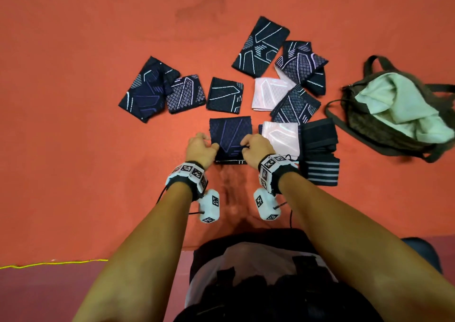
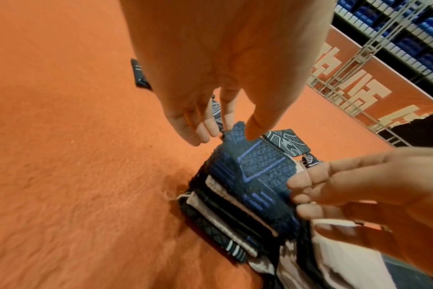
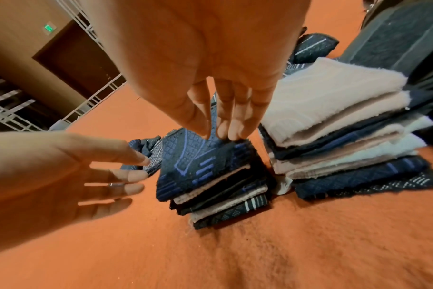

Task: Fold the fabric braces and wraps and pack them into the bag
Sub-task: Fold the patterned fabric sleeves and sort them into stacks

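Observation:
A folded navy brace (image 1: 230,132) with purple lines tops a small stack of folded braces right in front of me. My left hand (image 1: 202,148) pinches its left corner (image 2: 235,130) between thumb and fingers. On the right edge of the brace (image 3: 193,156) my right hand (image 1: 253,146) rests with straight fingertips (image 3: 224,135). The dark bag (image 1: 364,124) lies open at the right, with pale green cloth (image 1: 398,105) inside. A second, taller stack (image 3: 334,109) of pink and navy folded braces stands just right of the first.
Everything lies on an orange carpet. Black rolled wraps (image 1: 320,134) and a striped one (image 1: 322,171) sit beside the stacks. Several unfolded braces (image 1: 147,90) (image 1: 225,95) (image 1: 261,45) are scattered beyond my hands. A railing and banner (image 2: 359,78) stand far off.

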{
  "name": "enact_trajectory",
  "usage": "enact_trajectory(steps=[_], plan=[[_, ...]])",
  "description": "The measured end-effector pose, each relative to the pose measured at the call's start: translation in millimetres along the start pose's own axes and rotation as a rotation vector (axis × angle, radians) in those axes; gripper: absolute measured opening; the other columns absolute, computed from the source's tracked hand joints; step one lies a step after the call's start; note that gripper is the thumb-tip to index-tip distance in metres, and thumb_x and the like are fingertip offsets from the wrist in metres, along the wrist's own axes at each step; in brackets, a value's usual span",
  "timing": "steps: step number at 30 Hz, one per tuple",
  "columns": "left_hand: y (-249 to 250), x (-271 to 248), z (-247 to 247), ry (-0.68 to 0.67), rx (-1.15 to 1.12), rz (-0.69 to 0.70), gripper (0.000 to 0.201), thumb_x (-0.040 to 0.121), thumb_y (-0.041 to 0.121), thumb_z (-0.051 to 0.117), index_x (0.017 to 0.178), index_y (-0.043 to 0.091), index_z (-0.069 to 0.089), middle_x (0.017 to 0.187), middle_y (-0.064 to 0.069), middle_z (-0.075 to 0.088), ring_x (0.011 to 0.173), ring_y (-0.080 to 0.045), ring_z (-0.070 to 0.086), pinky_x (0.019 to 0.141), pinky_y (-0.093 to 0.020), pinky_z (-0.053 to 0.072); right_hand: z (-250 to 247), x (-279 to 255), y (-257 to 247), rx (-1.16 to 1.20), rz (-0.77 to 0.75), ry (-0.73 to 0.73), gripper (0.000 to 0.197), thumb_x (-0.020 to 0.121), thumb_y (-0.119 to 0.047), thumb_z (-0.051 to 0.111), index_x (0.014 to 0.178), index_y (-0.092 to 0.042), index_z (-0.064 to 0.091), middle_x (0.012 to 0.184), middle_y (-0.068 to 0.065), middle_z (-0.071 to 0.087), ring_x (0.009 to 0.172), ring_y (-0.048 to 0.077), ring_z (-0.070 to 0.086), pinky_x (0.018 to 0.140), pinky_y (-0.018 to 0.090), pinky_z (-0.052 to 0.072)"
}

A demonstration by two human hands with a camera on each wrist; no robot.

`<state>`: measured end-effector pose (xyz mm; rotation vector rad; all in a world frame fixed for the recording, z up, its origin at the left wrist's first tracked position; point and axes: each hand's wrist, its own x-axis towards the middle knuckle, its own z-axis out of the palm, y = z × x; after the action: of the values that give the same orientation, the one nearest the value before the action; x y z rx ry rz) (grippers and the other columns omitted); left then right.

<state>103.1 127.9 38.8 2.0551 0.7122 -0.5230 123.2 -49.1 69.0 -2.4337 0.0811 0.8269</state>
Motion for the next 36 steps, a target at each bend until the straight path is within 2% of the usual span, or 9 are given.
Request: enact_trajectory(steps=[2,4,7,11,15,21,24,30,36], plan=[[16,-3,-2,-0.039,-0.006,0.033,0.009,0.079,0.023,0.06,0.087,0.023,0.055,0.082,-0.006,0.064,0.081,-0.028,0.061,0.076,-0.037,0.052,-9,-1,3,-0.013,-0.01,-0.007,0.029,0.088,-0.008,0.055,0.111,-0.014,0.07,0.12,0.013,0.064,0.111,0.033,0.061,0.097,0.036,0.05],[34,-5,1,-0.083,0.045,0.087,0.008,0.085,0.015,0.06,0.09,0.019,0.056,0.076,0.002,0.058,0.073,-0.022,0.056,0.069,-0.029,0.044,-21,-1,7,-0.035,-0.019,-0.011,0.028,0.087,-0.008,0.055,0.112,-0.011,0.069,0.118,0.014,0.065,0.11,0.033,0.061,0.094,0.035,0.051],[58,-5,14,-0.136,0.095,0.146,0.01,0.086,0.013,0.062,0.094,0.017,0.057,0.075,0.005,0.056,0.075,-0.021,0.054,0.076,-0.034,0.048,-41,2,14,-0.073,-0.021,0.014,0.026,0.087,-0.009,0.054,0.109,-0.009,0.068,0.115,0.014,0.065,0.109,0.033,0.06,0.089,0.033,0.05],[91,-7,37,-0.121,0.195,0.206,0.015,0.086,0.016,0.06,0.101,0.016,0.064,0.094,0.003,0.064,0.088,-0.017,0.056,0.087,-0.027,0.046,-67,10,27,-0.102,-0.002,0.001,0.028,0.089,-0.01,0.053,0.115,-0.007,0.064,0.121,0.016,0.06,0.113,0.034,0.057,0.093,0.035,0.049],[118,-1,62,-0.182,0.23,0.231,0.012,0.086,0.014,0.057,0.098,0.017,0.059,0.09,0.001,0.063,0.082,-0.02,0.055,0.073,-0.024,0.042,-90,24,47,-0.126,0.031,-0.009,0.039,0.089,-0.013,0.054,0.127,-0.01,0.058,0.129,0.015,0.056,0.119,0.034,0.055,0.097,0.037,0.048],[149,20,97,-0.258,0.255,0.227,0.015,0.089,0.01,0.059,0.104,0.012,0.057,0.077,0.004,0.056,0.072,-0.014,0.052,0.06,-0.017,0.04,-123,51,78,-0.146,0.1,-0.007,0.037,0.089,-0.014,0.056,0.126,-0.009,0.056,0.128,0.017,0.055,0.119,0.035,0.054,0.097,0.037,0.048],[161,40,115,-0.289,0.228,0.162,0.013,0.086,0.012,0.062,0.098,0.015,0.056,0.072,0.005,0.054,0.075,-0.02,0.055,0.065,-0.024,0.046,-134,69,91,-0.148,0.125,-0.012,0.037,0.087,-0.014,0.057,0.124,-0.008,0.057,0.127,0.018,0.058,0.117,0.036,0.056,0.095,0.037,0.049],[177,77,140,-0.359,0.185,0.064,0.025,0.087,0.019,0.063,0.11,0.019,0.054,0.098,-0.004,0.066,0.097,-0.031,0.069,0.09,-0.046,0.056,-141,111,112,-0.195,0.176,-0.096,0.051,0.089,-0.023,0.058,0.138,-0.012,0.049,0.139,0.018,0.051,0.128,0.038,0.049,0.104,0.041,0.045],[175,103,154,-0.41,0.276,0.015,0.056,0.091,0.024,0.064,0.142,0.017,0.044,0.14,-0.012,0.055,0.121,-0.03,0.058,0.104,-0.04,0.047,-137,144,123,-0.17,0.218,-0.12,0.064,0.09,-0.022,0.057,0.149,-0.014,0.035,0.154,0.016,0.032,0.14,0.039,0.031,0.115,0.043,0.032]])
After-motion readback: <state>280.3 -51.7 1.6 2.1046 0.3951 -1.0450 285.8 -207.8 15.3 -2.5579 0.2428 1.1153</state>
